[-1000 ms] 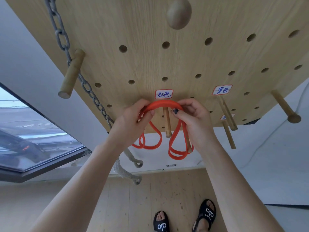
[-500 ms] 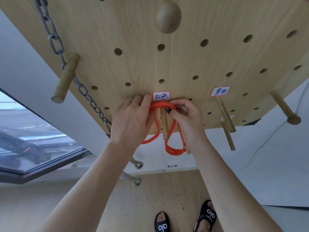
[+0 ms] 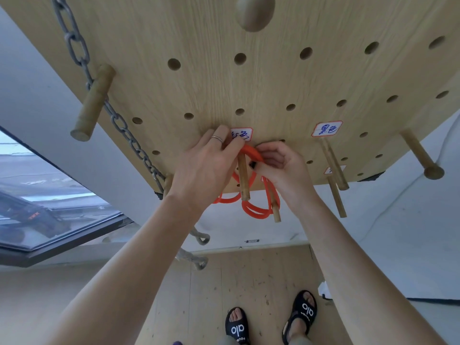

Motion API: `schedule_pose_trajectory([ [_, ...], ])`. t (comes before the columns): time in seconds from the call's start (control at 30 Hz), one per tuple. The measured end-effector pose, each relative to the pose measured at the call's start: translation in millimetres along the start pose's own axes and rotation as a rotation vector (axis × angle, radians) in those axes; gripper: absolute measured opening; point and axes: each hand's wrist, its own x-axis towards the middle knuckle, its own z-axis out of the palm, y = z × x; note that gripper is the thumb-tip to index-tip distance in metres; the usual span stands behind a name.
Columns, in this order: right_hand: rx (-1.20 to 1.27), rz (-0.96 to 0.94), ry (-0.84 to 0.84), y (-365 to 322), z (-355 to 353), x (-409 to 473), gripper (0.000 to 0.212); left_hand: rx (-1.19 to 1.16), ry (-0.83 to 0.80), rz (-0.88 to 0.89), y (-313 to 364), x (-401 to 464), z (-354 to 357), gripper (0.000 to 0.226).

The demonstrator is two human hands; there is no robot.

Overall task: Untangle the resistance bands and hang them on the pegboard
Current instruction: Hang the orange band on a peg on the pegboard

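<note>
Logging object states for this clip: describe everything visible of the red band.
The red band is a thin, rubbery-looking orange-red loop, draped over a wooden peg on the pegboard, under a handwritten label. Its strands hang below the board's edge in loops. The left hand covers its left side; the right hand pinches it by the peg.

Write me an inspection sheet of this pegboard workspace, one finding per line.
Surface: wooden pegboard with rows of holes, several wooden pegs and handwritten labels.
Job's things: red resistance band draped over the middle peg under a label; its loops hang below the board's edge.
Clutter: metal chain hanging past a thick peg at left.
Grippers: left hand rests flat against the band and board, a ring on one finger; right hand pinches the band beside the peg.
Cables: nothing seen.
Surroundings: white wall, window at left, wooden floor, feet in black sandals.
</note>
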Motion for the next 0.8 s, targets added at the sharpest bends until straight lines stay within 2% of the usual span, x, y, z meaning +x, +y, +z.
schedule_pose_trajectory([
  [0.17,-0.187,0.063,-0.004,22,-23,-18,0.034,-0.025,0.049,0.032,2,3,-1,0.026],
  [0.33,-0.326,0.150,-0.061,55,-26,-42,0.050,-0.015,0.062,0.058,1,5,2,0.019],
  [0.5,-0.531,0.119,-0.070,67,-14,-44,0.039,-0.050,0.076,0.046,-1,7,4,0.022],
  [0.63,-0.566,0.141,-0.078,61,-14,-44,0.022,-0.051,0.090,0.041,-1,8,3,0.025],
  [0.8,-0.486,0.245,-0.161,53,-25,-56,0.028,-0.063,0.081,0.054,-3,7,2,0.026],
])
